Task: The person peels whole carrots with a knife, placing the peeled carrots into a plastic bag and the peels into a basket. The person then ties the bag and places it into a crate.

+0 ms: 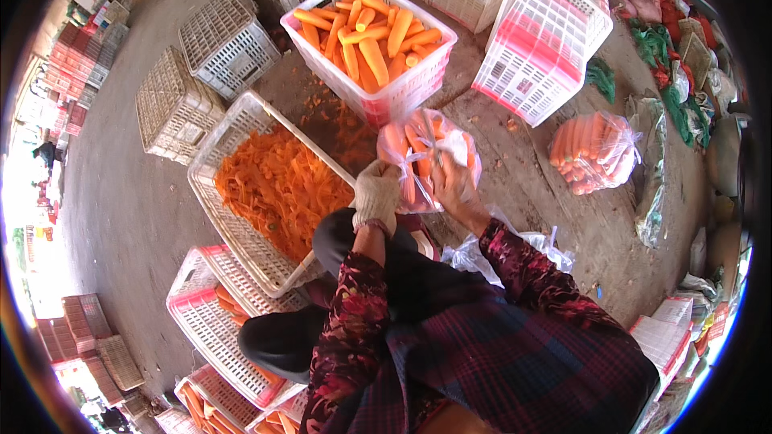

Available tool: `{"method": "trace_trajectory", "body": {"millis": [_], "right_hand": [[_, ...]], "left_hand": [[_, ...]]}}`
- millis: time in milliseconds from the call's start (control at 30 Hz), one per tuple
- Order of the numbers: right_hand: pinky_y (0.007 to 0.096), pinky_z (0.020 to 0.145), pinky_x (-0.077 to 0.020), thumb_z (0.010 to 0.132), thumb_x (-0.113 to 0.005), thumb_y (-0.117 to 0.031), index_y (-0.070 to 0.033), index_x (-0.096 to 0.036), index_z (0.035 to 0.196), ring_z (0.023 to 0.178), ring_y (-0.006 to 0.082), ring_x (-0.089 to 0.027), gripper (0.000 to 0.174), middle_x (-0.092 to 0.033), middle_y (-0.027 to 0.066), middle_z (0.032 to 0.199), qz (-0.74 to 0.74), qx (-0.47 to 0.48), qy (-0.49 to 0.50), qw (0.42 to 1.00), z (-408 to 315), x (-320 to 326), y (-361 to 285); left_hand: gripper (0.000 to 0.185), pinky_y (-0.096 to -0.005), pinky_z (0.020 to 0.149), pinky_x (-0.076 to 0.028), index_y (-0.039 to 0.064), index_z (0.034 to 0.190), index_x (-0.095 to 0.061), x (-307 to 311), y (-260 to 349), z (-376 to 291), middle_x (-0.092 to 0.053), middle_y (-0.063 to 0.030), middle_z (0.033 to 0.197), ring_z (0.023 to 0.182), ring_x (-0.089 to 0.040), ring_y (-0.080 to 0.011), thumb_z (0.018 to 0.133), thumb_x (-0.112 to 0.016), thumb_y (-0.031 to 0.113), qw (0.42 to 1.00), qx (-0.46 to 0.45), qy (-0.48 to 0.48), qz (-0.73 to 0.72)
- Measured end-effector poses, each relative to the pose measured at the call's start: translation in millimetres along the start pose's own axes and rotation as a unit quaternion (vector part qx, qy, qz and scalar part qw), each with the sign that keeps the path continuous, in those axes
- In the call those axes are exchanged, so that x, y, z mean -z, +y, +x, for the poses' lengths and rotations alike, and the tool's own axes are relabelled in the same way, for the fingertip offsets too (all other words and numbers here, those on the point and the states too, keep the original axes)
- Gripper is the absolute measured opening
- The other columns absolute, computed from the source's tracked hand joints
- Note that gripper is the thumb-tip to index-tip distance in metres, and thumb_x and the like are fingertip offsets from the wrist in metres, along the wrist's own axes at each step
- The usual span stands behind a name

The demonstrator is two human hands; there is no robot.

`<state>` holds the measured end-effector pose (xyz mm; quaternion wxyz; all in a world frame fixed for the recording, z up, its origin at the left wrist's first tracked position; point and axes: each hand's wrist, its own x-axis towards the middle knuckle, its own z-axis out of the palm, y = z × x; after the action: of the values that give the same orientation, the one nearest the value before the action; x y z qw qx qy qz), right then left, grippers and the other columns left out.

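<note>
A clear plastic bag of carrots [421, 132] stands on the ground before me, between my legs and a crate of peeled carrots [377, 54]. My left hand [377, 191], in a pale knitted glove, is closed on the bag's gathered plastic at its near left side. Bare, my right hand [455, 185] rests against the bag's right side with bent fingers; whether it grips the plastic cannot be made out. Left of my hands, orange peelings [277, 184] fill much of a white plastic crate [205, 172]. A second bag of carrots [594, 150] lies on the ground to the right.
Upturned crates [220, 42] stand at the upper left, and stacked white and pink crates [537, 42] at the upper right. Crates holding carrots [202, 410] are beside my left leg. Loose plastic bags [476, 256] lie near my right forearm. Netting and sacks [681, 72] line the right side.
</note>
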<state>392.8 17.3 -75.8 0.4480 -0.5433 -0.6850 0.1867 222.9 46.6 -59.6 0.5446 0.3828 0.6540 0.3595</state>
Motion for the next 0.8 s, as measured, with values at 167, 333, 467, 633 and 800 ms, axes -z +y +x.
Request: {"method": "trace_trajectory", "body": {"millis": [167, 333, 467, 633, 800], "right_hand": [[0.0461, 0.057, -0.0488, 0.102, -0.052, -0.013, 0.000, -0.059, 0.103, 0.062, 0.0405, -0.063, 0.015, -0.063, 0.0203, 0.070, -0.081, -0.047, -0.157, 0.983, -5.3, 37.8, 19.9], [0.0533, 0.064, -0.0512, 0.097, -0.055, -0.013, 0.003, -0.062, 0.098, 0.074, 0.0456, -0.067, 0.017, -0.066, 0.0253, 0.076, -0.307, -0.144, -0.270, 0.901, -19.9, 58.5, 52.5], [0.0553, 0.065, -0.0524, 0.095, -0.057, -0.015, 0.003, -0.062, 0.098, 0.077, 0.0475, -0.068, 0.018, -0.066, 0.0285, 0.079, -0.266, -0.142, -0.256, 0.918, -6.4, 80.3, 46.3], [0.0538, 0.062, -0.0519, 0.094, -0.059, -0.016, 0.001, -0.063, 0.096, 0.074, 0.0453, -0.068, 0.018, -0.066, 0.0275, 0.077, -0.313, -0.090, -0.254, 0.911, 9.0, 94.7, 45.4], [0.0507, 0.064, -0.0526, 0.092, -0.060, -0.015, 0.000, -0.063, 0.090, 0.073, 0.0427, -0.067, 0.016, -0.066, 0.0266, 0.076, -0.303, -0.002, -0.354, 0.885, 41.5, 74.7, 69.7]], "left_hand": [[0.014, -0.0282, 0.051, -0.045, 0.004, 0.090, -0.071, 2.1, 2.2, 6.7, -0.061, -0.0008, 0.069, 0.058, -0.054, -0.0104, 0.094, -0.063, 0.015, 0.988, 0.073, 0.070, -0.120], [0.011, -0.0248, 0.046, -0.043, 0.007, 0.096, -0.071, -0.5, -4.7, 10.6, -0.059, 0.0006, 0.071, 0.052, -0.051, -0.0092, 0.097, -0.060, 0.011, 0.977, 0.029, 0.065, -0.202], [0.013, -0.0234, 0.047, -0.042, 0.006, 0.100, -0.071, -1.5, -11.9, 14.4, -0.057, 0.0010, 0.073, 0.053, -0.050, -0.0086, 0.098, -0.059, 0.008, 0.989, 0.002, 0.007, -0.146], [0.014, -0.0234, 0.049, -0.042, 0.005, 0.104, -0.072, -9.9, -27.9, 19.5, -0.059, 0.0013, 0.073, 0.054, -0.051, -0.0096, 0.098, -0.060, 0.007, 0.994, -0.025, -0.046, -0.096], [0.023, -0.0299, 0.060, -0.053, 0.011, 0.110, -0.075, -12.1, -31.3, 17.9, -0.072, -0.0081, 0.085, 0.067, -0.068, -0.0198, 0.094, -0.058, 0.013, 0.952, -0.173, -0.103, 0.231]]}}
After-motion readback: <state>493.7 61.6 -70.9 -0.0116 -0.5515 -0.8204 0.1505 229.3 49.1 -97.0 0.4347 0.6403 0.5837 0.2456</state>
